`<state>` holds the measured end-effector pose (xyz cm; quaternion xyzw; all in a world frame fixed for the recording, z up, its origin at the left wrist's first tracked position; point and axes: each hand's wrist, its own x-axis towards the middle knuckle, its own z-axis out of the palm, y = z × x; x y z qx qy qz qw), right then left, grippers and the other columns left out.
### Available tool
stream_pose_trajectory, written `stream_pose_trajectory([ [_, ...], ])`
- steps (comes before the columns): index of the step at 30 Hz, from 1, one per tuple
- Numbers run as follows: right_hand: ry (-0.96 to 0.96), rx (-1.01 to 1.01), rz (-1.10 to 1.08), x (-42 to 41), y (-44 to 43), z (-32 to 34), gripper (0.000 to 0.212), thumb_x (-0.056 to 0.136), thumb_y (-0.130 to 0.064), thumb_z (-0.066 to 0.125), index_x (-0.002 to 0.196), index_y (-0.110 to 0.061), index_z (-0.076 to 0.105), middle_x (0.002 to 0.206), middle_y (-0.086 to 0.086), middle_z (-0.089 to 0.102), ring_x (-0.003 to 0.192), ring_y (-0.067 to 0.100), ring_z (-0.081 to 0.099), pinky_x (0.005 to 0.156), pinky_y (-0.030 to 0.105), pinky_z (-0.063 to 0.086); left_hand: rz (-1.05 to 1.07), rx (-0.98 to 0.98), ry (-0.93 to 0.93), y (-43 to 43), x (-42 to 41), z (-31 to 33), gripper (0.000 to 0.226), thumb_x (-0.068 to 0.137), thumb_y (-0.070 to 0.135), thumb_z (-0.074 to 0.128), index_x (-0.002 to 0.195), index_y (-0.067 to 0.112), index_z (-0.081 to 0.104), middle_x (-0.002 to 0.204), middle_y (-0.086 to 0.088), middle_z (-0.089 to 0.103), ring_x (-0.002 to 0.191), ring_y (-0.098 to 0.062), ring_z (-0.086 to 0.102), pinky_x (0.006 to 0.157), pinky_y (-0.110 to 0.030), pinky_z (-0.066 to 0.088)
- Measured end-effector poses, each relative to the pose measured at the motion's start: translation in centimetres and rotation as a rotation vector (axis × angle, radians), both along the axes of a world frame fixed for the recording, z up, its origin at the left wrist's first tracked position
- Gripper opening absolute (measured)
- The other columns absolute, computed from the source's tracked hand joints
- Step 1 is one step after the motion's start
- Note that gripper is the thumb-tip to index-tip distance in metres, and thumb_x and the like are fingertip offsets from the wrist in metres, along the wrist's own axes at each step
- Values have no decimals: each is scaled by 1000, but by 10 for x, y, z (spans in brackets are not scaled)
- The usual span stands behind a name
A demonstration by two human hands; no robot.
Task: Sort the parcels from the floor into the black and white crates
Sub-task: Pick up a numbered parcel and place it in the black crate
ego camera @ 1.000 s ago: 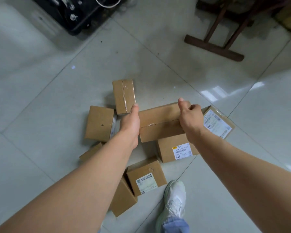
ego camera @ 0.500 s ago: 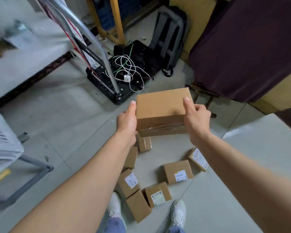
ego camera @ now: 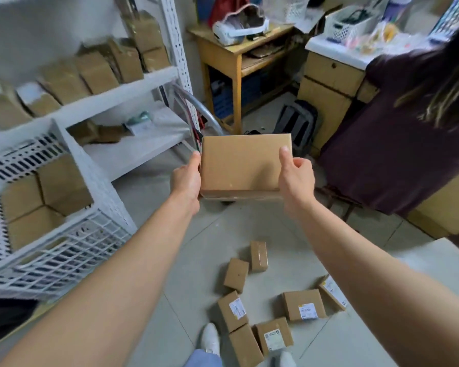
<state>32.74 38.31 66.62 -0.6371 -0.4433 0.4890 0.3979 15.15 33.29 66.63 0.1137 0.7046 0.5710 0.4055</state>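
Left hand (ego camera: 187, 181): clamped on the left side of the parcel (ego camera: 243, 162), thumb up along the edge, fingers hidden underneath.
Right hand (ego camera: 296, 178): gripping the right side, thumb laid on the top face, fingers curled at the edge.
Parcel position: in the air at frame centre, top face roughly level, well above the floor (ego camera: 170, 300).
White crate (ego camera: 101, 186): at 9 o'clock, open top, already partly filled with crated parcels (ego camera: 45, 192).
Black crate: not identified; dark shape (ego camera: 6, 319) at 8 o'clock beneath the white crate, too cut off to tell.
Floor parcels (ego camera: 304, 304): several scattered at 5 to 6 o'clock, some just beside the shoe (ego camera: 210, 337).
Risk 1, slip: hold judged to rest largely on side pressure; loosening either hand during a swing toward 9 o'clock likely to drop the parcel onto the pile below.
Risk 2, snag: near wall of the white crate stands high; a low carry likely to catch the parcel's corner on the rim.
Risk 3, poor seat: uneven stack inside; careless release likely to leave the parcel tilted or proud of the rim.
Risk 4, footing: stepping without looking down likely to hit a floor parcel.
Risk 5, wrong crate: no label visible on the top face, so sorting basis unclear.
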Motion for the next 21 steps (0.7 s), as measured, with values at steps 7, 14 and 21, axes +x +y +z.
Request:
stream_pose_trajectory([
  [7, 44, 43, 290, -32, -29, 60, 65, 91, -60, 41, 111, -1, 59, 120, 17, 59, 95, 26, 57, 83, 37, 47, 163, 44, 60, -74, -18, 57, 42, 88, 66, 43, 86, 26, 57, 85, 5, 62, 77, -12, 60, 56, -27, 47],
  [14, 74, 57, 577, -69, -66, 85, 80, 87, -65, 42, 121, 6, 51, 116, 14, 56, 97, 19, 52, 86, 39, 45, 395, 77, -12, -154, -23, 83, 47, 85, 70, 43, 93, 26, 57, 91, 3, 63, 76, -13, 60, 52, -25, 47],
  [21, 127, 71, 749, -141, -127, 90, 45, 86, -66, 44, 105, -25, 41, 83, -18, 42, 76, 0, 41, 74, 27, 33, 610, 146, 4, -234, -70, 86, 37, 88, 60, 51, 83, 26, 63, 71, 5, 70, 59, -11, 67, 44, -19, 46],
])
